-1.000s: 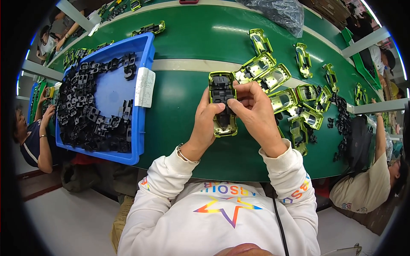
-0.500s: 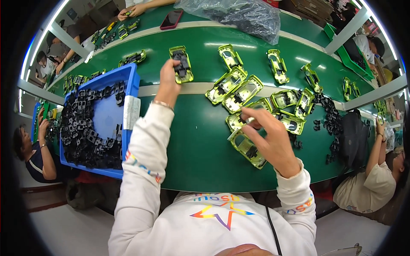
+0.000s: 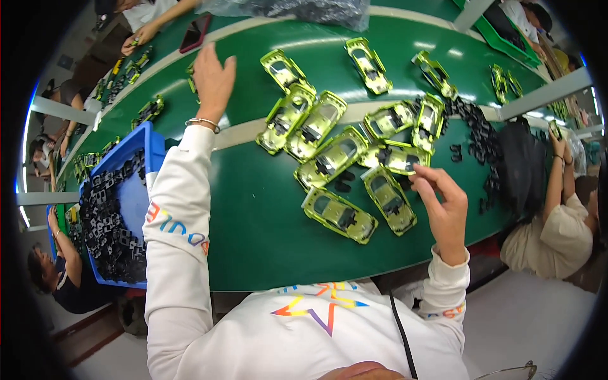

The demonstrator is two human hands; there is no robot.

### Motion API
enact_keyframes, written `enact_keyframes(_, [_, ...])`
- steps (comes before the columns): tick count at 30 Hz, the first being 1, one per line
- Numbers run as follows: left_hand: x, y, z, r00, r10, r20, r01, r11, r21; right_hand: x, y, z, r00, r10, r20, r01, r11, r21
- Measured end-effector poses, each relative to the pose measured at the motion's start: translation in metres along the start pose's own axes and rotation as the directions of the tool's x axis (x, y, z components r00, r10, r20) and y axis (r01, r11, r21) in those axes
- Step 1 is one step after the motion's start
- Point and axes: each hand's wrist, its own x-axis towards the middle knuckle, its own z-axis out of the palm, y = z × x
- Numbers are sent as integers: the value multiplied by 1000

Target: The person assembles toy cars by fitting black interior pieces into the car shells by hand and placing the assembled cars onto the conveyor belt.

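My left hand (image 3: 213, 79) is stretched out at the far left of the green table, thumb apart from the fingers. A yellow-green toy car body (image 3: 191, 80) shows partly beside it; the hand hides the rest. My right hand (image 3: 445, 206) is bent, with thumb and forefinger slightly apart and nothing visible between them. Its fingertips are by the near edge of a car body (image 3: 399, 157) in the cluster. Nearer me lie two car bodies, one tilted left (image 3: 342, 215) and one by the right hand (image 3: 389, 201). Small black parts (image 3: 344, 182) lie among them.
A blue bin (image 3: 152, 147) of black plastic parts stands left. More black parts (image 3: 478, 136) are heaped right, beside a black bag (image 3: 520, 158). A red phone (image 3: 195, 33) and clear plastic sheeting (image 3: 304, 11) lie at the back. People work on both sides and across.
My left hand has moved away and left from the car body with the black part it held, and its fingers are now extended. My right hand has shifted right. A car body in front lies differently.
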Motion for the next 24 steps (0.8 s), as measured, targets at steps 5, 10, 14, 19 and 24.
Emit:
enact_keyframes(5, [-22,82,2,765,-323,558,455,883,-113,-3,-16,20,998,-61,15,59,996,72])
enact_keyframes(10, [-28,85,8,714,-450,536,653,705,-278,-19,-31,23,988,-147,54,152,984,-91])
enact_keyframes(14, [-39,94,8,685,-693,223,641,429,-636,-30,-46,31,982,-160,100,162,987,-14])
enact_keyframes(19, [-60,59,-38,554,-831,50,460,256,-850,-13,-100,85,878,-346,331,367,930,-1])
enact_keyframes(24, [-97,58,-135,422,-796,434,434,-243,-867,-1,-184,195,529,-575,625,639,754,153])
